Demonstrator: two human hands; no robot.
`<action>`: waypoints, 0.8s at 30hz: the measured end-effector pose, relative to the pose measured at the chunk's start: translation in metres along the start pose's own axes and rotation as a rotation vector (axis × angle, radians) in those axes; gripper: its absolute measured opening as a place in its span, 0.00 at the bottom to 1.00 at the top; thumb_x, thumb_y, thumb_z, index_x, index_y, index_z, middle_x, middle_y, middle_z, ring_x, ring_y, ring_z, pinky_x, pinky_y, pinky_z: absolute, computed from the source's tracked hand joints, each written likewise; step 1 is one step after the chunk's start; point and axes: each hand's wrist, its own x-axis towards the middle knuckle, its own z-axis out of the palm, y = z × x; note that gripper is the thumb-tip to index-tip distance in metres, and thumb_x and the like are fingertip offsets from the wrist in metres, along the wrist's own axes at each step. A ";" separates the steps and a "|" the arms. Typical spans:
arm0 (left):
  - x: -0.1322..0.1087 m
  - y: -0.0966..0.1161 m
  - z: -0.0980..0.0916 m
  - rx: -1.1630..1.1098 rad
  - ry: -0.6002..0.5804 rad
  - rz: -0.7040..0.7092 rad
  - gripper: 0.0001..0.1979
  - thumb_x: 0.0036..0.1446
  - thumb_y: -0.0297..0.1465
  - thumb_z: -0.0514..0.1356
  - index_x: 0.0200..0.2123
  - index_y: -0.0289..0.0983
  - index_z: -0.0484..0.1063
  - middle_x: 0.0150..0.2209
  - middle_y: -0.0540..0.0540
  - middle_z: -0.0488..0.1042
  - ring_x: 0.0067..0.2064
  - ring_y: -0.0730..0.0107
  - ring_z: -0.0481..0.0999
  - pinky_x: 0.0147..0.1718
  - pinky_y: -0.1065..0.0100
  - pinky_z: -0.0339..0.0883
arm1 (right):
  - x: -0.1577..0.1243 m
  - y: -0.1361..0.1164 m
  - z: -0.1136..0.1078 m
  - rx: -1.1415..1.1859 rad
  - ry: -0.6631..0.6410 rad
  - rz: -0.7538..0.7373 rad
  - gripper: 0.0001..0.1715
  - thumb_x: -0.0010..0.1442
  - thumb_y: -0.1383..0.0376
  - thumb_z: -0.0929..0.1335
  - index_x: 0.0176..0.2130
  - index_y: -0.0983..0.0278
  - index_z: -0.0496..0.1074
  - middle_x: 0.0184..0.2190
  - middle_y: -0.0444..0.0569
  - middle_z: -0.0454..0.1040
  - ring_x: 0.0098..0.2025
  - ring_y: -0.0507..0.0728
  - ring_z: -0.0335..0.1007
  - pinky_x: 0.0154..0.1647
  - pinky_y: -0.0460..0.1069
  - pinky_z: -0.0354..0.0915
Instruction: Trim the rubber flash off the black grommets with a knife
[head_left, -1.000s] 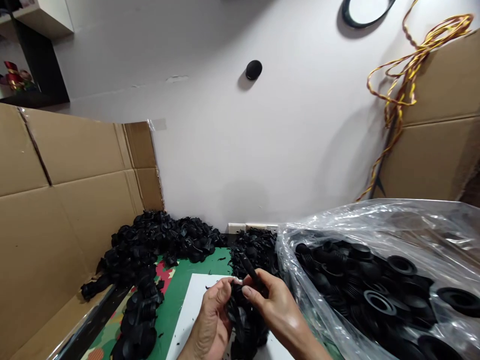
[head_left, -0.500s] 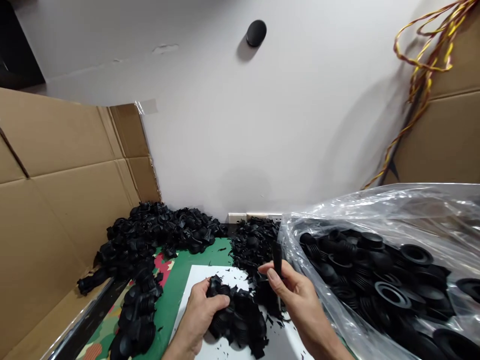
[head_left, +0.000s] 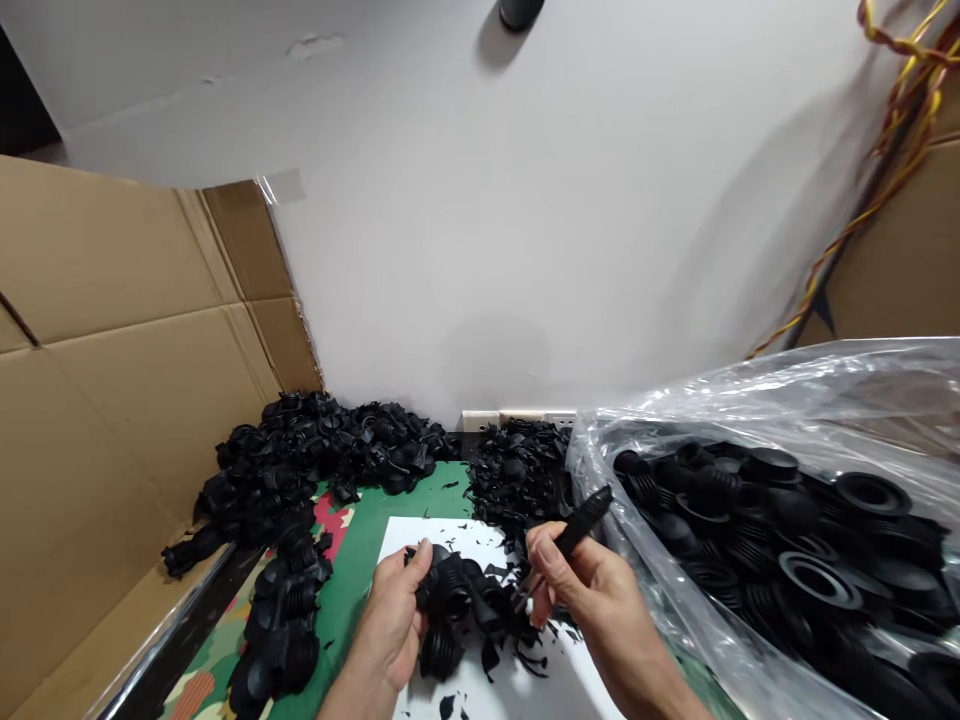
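Black parts (head_left: 456, 592) in left hand (head_left: 394, 615)

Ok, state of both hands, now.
Left hand: closed on a clump of black ribbed parts.
Right hand: closed around a black-handled tool.

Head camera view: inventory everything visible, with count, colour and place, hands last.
Sheet: one, white, bottom centre
Ribbed parts: several, black, over sheet
Tool: one, black-handled, above sheet
Scraps: many, black, on and behind sheet
Parts heap: one, black, back left
Parts row: one, black, front left
Plastic bag: one, clear, right
Bagged parts: many, black, inside bag
Surface: one, green, beneath sheet
Camouflage patch: one, multicoloured, left
Cardboard: two areas, brown, both sides
Twisted wires: several, yellow-brown, upper right
Wall: one, pale, behind
Socket strip: one, white, wall's foot
Round object: one, black, top centre
Dark object: one, black, top left
Left hand: one, holding ribbed parts
Right hand: one, holding tool
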 end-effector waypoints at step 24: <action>-0.009 0.012 0.000 0.270 0.153 0.423 0.15 0.38 0.41 0.70 0.27 0.38 0.74 0.23 0.53 0.69 0.25 0.73 0.64 0.22 0.74 0.58 | -0.008 -0.026 0.010 -0.475 -0.315 0.141 0.05 0.47 0.71 0.61 0.22 0.63 0.61 0.20 0.40 0.63 0.24 0.51 0.57 0.23 0.44 0.50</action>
